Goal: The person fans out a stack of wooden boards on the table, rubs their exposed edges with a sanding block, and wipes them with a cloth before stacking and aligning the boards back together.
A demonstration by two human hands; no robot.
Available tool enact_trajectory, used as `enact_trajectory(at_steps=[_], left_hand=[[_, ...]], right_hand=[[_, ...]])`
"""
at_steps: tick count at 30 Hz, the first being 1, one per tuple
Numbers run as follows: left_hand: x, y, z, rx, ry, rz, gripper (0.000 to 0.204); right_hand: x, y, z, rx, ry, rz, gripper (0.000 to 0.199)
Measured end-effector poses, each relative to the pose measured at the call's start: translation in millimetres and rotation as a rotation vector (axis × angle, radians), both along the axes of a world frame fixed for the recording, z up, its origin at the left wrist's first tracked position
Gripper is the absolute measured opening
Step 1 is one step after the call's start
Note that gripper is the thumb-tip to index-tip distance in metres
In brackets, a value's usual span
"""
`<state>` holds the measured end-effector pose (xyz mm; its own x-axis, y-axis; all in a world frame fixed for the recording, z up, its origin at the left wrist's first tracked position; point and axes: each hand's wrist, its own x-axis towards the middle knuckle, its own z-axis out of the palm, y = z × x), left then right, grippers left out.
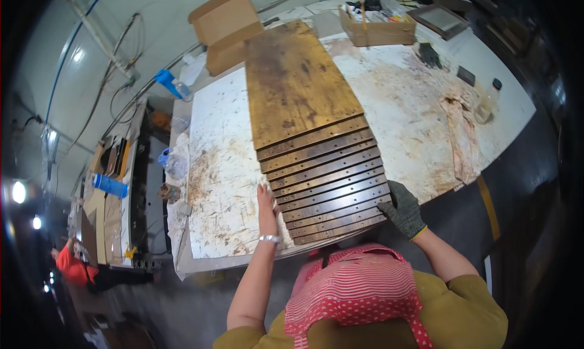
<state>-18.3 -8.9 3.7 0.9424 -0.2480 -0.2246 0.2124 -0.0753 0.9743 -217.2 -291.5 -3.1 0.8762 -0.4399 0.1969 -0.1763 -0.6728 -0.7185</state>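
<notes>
A stack of brown wooden panels (304,81) lies in front of me, fanned out in steps towards my body. Rows of small dark holes run along the panels' near edges. Bare, with a bracelet at the wrist, my left hand (266,209) rests against the stack's left side, its fingers stretched away from me. My right hand (403,210) wears a dark grey knitted glove and lies along the right side near the lowest steps. Its thumb reaches over a panel's corner, apart from the fingers. Neither hand appears to wrap round a panel.
The stack lies on a stained white worktable (225,118). An open cardboard box (228,20) and a carton of supplies (380,32) stand at the back. A rag (459,139), a bottle (486,105) and a dark glove (429,55) lie right. A person in orange (74,265) is far left.
</notes>
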Motion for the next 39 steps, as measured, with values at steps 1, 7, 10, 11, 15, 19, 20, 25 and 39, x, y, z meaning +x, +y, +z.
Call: enact_trajectory(at_steps=[1,7,10,11,15,19,20,25,39], left_hand=[[6.7,-10.3,6.2,-0.055,0.019,0.064,0.065],[87.5,-36.0,19.7,0.025,-0.395,0.032,0.062],[116.9,-36.6,32.4,0.4,-0.772,-0.131,0.054],[118.4,-34.2,31.9,0.406,-0.765,-0.117,0.054],[113.4,-44.3,30.2,0.335,-0.768,-0.043,0.039],[114.6,-42.4,16.1,0.216,-0.821,-0.067,0.041],[116.5,-37.9,8.2,0.179,-0.77,-0.06,0.044],[91.3,53.3,39.9,-0.073,-0.353,-0.288,0.054],[248.8,398.3,30.4,0.752,-0.688,0.232,0.016]], right_hand=[[0.1,0.7,-1.1,-0.061,-0.028,-0.004,0.058],[6.3,-16.0,-6.8,0.555,-0.086,0.0,0.066],[29.2,-25.4,6.4,0.398,-0.148,-0.04,0.063],[33.2,-20.1,22.0,0.399,-0.141,-0.025,0.063],[45.0,26.5,72.1,0.188,-0.232,0.099,0.05],[65.9,90.9,83.7,-0.039,-0.229,0.296,0.043],[77.3,111.3,84.9,0.022,-0.231,0.315,0.045],[155.5,207.6,118.4,-0.028,-0.266,0.387,0.042],[380.3,455.3,39.4,-0.368,0.344,0.801,0.063]])
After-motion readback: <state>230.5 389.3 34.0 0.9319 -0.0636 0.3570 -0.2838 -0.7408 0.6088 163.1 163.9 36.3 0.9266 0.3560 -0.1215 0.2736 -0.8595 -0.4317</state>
